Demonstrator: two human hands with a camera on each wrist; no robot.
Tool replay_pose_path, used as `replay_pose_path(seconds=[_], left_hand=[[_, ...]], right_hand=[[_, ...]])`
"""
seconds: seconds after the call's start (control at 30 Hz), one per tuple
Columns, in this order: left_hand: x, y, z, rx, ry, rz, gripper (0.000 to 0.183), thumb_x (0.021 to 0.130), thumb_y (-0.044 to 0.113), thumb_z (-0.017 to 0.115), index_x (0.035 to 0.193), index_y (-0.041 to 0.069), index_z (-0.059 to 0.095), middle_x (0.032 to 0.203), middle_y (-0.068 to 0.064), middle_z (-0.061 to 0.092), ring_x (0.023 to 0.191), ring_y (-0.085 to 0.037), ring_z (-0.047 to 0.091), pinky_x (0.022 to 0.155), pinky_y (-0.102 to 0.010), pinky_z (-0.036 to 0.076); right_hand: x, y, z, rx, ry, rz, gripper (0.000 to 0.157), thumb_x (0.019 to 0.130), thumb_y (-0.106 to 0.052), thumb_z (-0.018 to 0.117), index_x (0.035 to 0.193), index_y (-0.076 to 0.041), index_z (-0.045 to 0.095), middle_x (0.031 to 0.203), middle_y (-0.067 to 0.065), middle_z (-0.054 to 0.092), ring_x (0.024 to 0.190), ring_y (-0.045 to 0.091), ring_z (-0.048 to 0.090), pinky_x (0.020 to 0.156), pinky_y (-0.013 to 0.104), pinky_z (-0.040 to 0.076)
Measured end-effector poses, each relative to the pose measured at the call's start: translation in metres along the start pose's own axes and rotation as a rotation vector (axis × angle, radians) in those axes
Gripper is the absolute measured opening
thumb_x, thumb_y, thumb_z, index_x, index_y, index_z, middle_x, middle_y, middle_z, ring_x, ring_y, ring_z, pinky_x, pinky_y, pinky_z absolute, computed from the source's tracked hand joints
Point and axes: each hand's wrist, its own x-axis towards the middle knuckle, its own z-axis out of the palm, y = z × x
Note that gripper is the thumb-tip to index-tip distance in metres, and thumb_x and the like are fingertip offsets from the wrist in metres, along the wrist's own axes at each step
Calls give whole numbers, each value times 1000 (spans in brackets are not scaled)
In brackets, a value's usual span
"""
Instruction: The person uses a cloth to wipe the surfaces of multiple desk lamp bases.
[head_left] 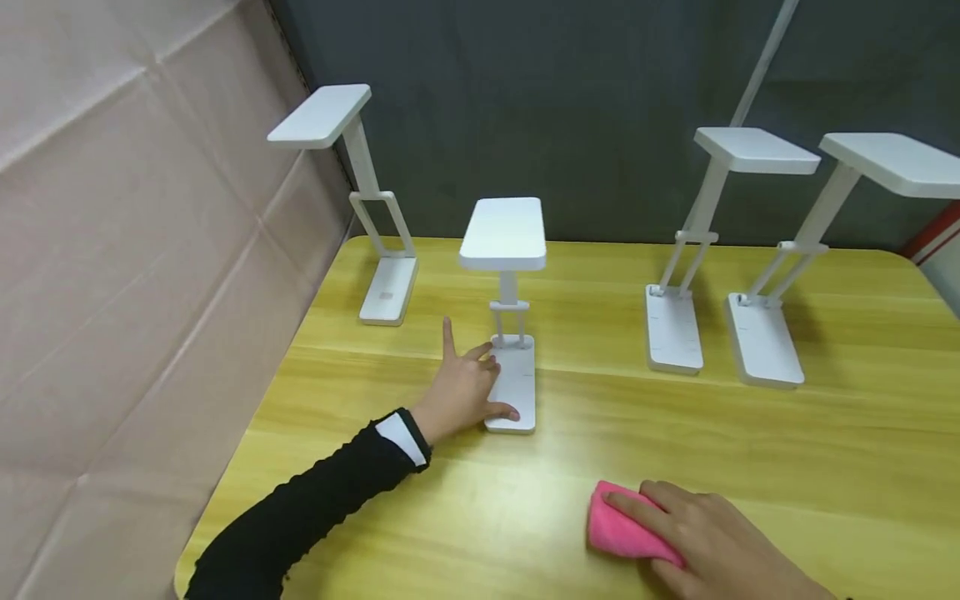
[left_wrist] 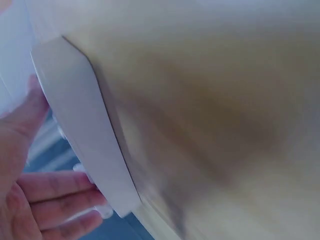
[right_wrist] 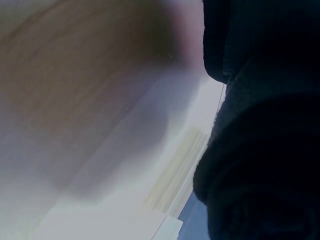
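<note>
A white folding desk lamp (head_left: 502, 235) stands upright near the middle of the table, its flat head raised over a hinged stem. My left hand (head_left: 463, 390) rests at the left side of its base (head_left: 516, 387), thumb across the near end and fingertips by the hinge, index finger stretched away. From the left wrist, the fingers (left_wrist: 65, 197) touch the top edge of the base (left_wrist: 87, 120). Close to the front edge, my right hand (head_left: 701, 533) grips a folded pink cloth (head_left: 626, 525) against the tabletop, fingers bent over it. Only blurred table and dark sleeve (right_wrist: 265, 125) fill the right wrist view.
Another white lamp (head_left: 388, 287) stands at the back left. Two more, one lamp (head_left: 673, 329) and a second lamp (head_left: 765, 342), are side by side at the right. A pale cloth-covered wall (head_left: 150, 292) borders the wooden table (head_left: 600, 425) on the left; a dark panel (head_left: 562, 108) rises behind.
</note>
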Motion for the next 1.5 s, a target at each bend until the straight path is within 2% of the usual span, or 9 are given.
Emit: replay_pose_path(seconds=[0.2,0.43,0.6,0.7,0.9,1.0,1.2,1.37,1.5], left_hand=[[4,42,-4,51,46,79,75,67,81,43,86,14,68,105,-1,64,116,-16,45,96,-71,2],[4,76,-7,107,138,182,73,71,81,37,80,14,65,85,4,64,90,-11,52,99,-68,10],[5,82,-9,116,165,196,75,72,80,38,84,12,65,86,2,64,90,-12,54,102,-64,5],[6,84,-10,125,192,207,74,73,80,38,82,11,65,81,3,63,87,-11,54,103,-61,10],[6,86,-10,130,181,183,74,74,79,38,82,11,67,79,4,63,83,-10,53,103,-60,15],[4,88,-10,133,162,165,75,74,79,37,83,12,68,79,4,64,83,-10,53,104,-60,13],[4,88,-9,100,153,143,71,72,79,41,80,13,67,77,5,63,83,-10,54,104,-60,11],[5,88,-10,98,157,139,67,71,78,46,75,14,65,74,5,61,82,-11,55,104,-59,13],[5,90,-11,103,117,146,65,71,75,51,81,12,66,81,2,62,86,-13,55,104,-58,15]], right_hand=[[-1,-1,-3,-22,-44,49,81,69,-33,73,138,-33,31,108,-3,55,89,11,53,65,35,49],[2,-2,-5,-16,-81,78,78,71,-34,71,137,-34,30,109,-2,55,91,12,53,67,37,49],[14,12,-7,-4,9,37,74,67,-28,70,134,-30,38,94,-7,53,67,1,44,53,25,44],[32,29,-12,-2,76,19,70,67,-24,66,132,-26,43,87,-6,52,60,0,37,46,22,38],[81,55,-13,-25,47,48,55,73,-21,62,126,-19,49,86,1,55,60,6,42,48,23,40],[92,57,-5,-7,9,74,52,73,-20,62,124,-17,51,88,3,56,59,6,42,47,22,40],[85,48,5,93,-39,153,52,72,-17,61,123,-16,53,84,0,55,55,3,40,44,19,36],[70,37,2,158,-69,140,51,71,-16,61,122,-16,54,87,-2,56,61,4,44,50,23,41],[59,33,0,215,-88,155,49,73,-15,60,122,-18,54,91,-6,57,69,3,47,55,26,44]])
